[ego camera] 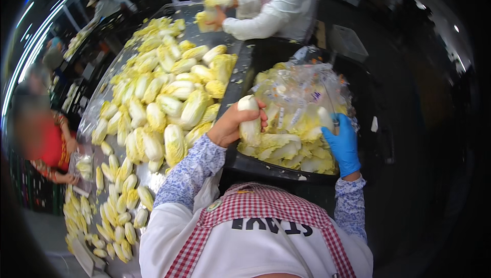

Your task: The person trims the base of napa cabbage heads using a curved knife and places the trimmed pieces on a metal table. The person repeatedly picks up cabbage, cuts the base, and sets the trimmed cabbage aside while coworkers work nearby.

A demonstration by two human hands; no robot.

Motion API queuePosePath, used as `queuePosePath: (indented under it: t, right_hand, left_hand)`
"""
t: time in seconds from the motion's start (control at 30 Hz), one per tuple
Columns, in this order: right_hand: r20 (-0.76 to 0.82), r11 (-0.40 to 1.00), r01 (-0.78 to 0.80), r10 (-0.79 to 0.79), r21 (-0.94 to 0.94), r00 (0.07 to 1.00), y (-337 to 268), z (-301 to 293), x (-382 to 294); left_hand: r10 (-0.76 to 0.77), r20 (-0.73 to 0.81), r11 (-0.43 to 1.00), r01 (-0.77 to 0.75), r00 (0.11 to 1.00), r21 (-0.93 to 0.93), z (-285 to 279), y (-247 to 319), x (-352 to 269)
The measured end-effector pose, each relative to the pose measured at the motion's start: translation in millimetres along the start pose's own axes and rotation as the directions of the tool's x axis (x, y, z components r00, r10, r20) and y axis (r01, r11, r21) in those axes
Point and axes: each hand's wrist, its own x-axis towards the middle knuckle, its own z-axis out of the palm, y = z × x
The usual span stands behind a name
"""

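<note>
My bare left hand [236, 121] grips a trimmed napa cabbage [250, 122], its white base pointing up, over the left rim of a black bin [268, 165]. My right hand [343, 145], in a blue glove, is at the bin's right side, closed around what looks like a thin knife [336, 122]. A pale piece of cabbage [325, 117] shows beside the gloved thumb; whether it is held I cannot tell. Loose outer cabbage leaves [284, 147] fill the bin, with crumpled clear plastic wrappers [307, 82] on top of them.
Many napa cabbages [172, 97] are heaped on the metal table [236, 67] to my left, smaller ones [119, 205] nearer me. A co-worker in white [268, 13] handles cabbage across the table. Another person in red [53, 140] stands at the left beside a bagged cabbage [84, 166].
</note>
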Motion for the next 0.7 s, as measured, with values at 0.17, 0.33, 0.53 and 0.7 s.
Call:
queuePosePath:
  t: [0.17, 0.33, 0.53, 0.7]
  right_hand:
    - [0.054, 0.976, -0.02, 0.009, 0.216, 0.999, -24.4, 39.1, -9.2]
    - [0.391, 0.954, 0.0, -0.123, 0.301, 0.912, -88.0, 65.1, -30.0]
    - [0.545, 0.894, 0.153, -0.385, 0.422, 0.745, -121.6, 93.9, -41.6]
    - [0.61, 0.87, 0.146, -0.44, 0.47, 0.659, -132.8, 115.4, -59.6]
  left_hand:
    - [0.171, -0.168, 0.982, -0.154, 0.971, 0.112, -11.6, -18.2, -31.2]
    - [0.341, -0.701, 0.929, -0.114, 0.627, 0.351, -70.7, -20.9, -140.3]
    - [0.831, -0.431, 0.498, 0.818, -0.353, 0.29, -139.7, 16.5, -381.7]
    - [0.743, -0.659, 0.359, 0.899, -0.114, 0.25, -125.7, -4.8, -395.9]
